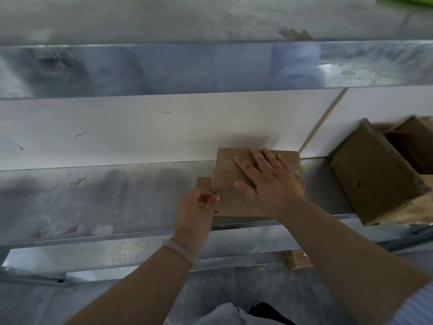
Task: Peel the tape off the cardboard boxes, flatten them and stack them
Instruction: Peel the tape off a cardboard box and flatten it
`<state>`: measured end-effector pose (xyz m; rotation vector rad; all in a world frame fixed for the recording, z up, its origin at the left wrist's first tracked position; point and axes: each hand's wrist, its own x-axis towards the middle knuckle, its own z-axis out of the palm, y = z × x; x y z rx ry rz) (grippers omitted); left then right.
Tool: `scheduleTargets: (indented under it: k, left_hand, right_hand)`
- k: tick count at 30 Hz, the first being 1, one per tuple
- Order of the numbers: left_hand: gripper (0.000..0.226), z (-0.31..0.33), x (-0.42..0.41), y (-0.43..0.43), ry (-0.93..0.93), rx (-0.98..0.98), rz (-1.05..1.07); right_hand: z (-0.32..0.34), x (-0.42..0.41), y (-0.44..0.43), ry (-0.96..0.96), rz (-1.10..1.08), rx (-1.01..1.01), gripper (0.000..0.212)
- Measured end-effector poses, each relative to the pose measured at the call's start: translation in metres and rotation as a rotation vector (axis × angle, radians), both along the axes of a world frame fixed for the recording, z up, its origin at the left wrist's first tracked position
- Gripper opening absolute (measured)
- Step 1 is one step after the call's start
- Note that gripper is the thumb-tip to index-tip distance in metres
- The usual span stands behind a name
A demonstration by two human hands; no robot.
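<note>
Right hand point(269, 181): flat, pressing the cardboard box point(226, 167) onto the counter point(93, 195).
Left hand point(199, 205): pinching what looks like tape point(216, 193) at the box's left edge.
Advice: pull low, steadily.

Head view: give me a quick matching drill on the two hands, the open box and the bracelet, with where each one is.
1 left hand
2 right hand
3 open box
4 bracelet

a flat on top of the small box
b tilted at the right end of the shelf
c round the left wrist
d pinching at the small box's left edge

Pairs: 1-d, 2-a, 3-b, 4-c
</note>
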<state>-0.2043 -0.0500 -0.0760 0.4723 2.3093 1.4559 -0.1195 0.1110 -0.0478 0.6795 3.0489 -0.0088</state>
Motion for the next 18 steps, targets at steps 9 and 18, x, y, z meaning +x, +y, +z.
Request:
scheduleTargets:
  k: [9, 18]
  left_hand:
    - [0.018, 0.011, -0.013, -0.015, -0.204, 0.184, -0.228]
    - [0.019, 0.008, -0.033, -0.002, 0.186, 0.164, -0.132]
  right_hand:
    - [0.0, 0.0, -0.001, -0.006, -0.01, -0.006, 0.09]
    - [0.003, 0.0, -0.003, -0.021, -0.006, -0.031, 0.09]
